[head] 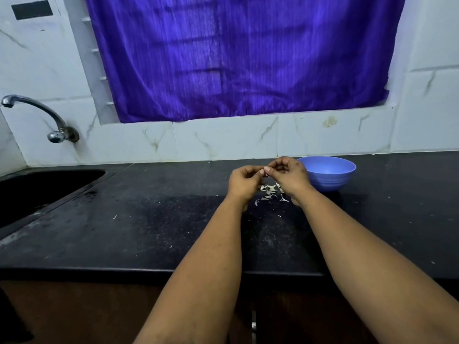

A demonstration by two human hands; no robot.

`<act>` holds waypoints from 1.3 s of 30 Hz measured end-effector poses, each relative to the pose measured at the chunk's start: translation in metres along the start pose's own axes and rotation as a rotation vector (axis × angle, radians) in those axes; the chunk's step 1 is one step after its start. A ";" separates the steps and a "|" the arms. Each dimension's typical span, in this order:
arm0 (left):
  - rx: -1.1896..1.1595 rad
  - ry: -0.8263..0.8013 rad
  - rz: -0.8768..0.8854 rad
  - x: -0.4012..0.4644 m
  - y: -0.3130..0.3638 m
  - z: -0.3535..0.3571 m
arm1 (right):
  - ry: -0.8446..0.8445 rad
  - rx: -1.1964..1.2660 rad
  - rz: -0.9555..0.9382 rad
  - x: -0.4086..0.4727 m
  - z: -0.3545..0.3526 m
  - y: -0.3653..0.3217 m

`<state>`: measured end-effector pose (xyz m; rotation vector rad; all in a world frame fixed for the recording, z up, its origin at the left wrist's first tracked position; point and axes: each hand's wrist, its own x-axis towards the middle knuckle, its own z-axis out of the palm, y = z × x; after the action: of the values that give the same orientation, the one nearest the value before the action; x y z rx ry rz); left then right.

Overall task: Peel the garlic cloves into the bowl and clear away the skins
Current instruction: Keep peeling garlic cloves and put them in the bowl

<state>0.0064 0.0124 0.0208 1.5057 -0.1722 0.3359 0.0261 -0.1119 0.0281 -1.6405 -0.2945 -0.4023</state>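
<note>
- Two hands are working together above the back part of the black countertop (149,219); the left hand (244,181) and right hand (289,176) are meeting fingertip to fingertip, fingers curled.
- They are pinching something small between them; whether it is a garlic clove is too small to tell.
- One pile of pale garlic skins (270,192) is lying on the countertop just below the hands.
- One blue bowl (327,173) is standing just beside the right hand, near the back edge; its contents are not showing.
- One sink (37,189) is sitting at the left edge, one tap (37,112) above it.
- One purple curtain (236,55) is hanging behind.
</note>
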 end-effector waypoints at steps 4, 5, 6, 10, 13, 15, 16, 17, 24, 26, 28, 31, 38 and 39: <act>-0.004 -0.005 0.012 0.001 -0.001 -0.001 | -0.020 0.045 -0.004 -0.001 -0.001 -0.001; -0.007 -0.007 0.013 0.000 -0.001 -0.001 | -0.023 0.053 -0.004 -0.001 -0.001 -0.001; -0.006 -0.006 0.016 0.001 0.000 -0.001 | -0.024 0.060 -0.003 -0.001 0.000 -0.002; 0.011 -0.006 0.017 0.001 0.000 -0.002 | -0.019 0.090 0.002 -0.001 -0.001 -0.002; 0.014 -0.007 0.012 0.001 0.000 -0.002 | -0.034 0.112 0.010 0.000 -0.002 -0.001; 0.011 -0.007 0.015 0.001 -0.001 -0.002 | -0.043 0.093 0.006 0.001 -0.001 0.001; 0.011 -0.006 0.016 0.001 0.000 -0.002 | -0.042 0.080 0.002 0.001 -0.001 0.001; 0.011 -0.006 0.015 0.001 0.000 -0.002 | -0.041 0.071 -0.003 0.001 0.000 0.001; 0.014 -0.002 0.013 -0.002 0.002 -0.001 | -0.039 0.091 -0.034 0.001 0.000 0.002; 0.018 -0.003 0.016 -0.002 0.002 -0.001 | -0.041 0.086 -0.035 0.001 0.000 0.003; 0.026 -0.006 0.018 -0.003 0.002 -0.001 | -0.049 0.083 -0.026 0.002 0.000 0.005; 0.037 -0.015 0.019 -0.004 0.003 -0.001 | -0.083 0.068 0.006 0.006 0.000 0.010; 0.044 -0.023 0.013 -0.003 0.003 -0.002 | -0.145 0.042 0.026 0.008 -0.002 0.010; 0.044 -0.024 0.011 -0.003 0.003 -0.002 | -0.147 0.042 0.025 0.007 -0.002 0.009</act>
<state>0.0023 0.0143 0.0229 1.5537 -0.1931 0.3321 0.0367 -0.1152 0.0229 -1.6335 -0.3896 -0.2547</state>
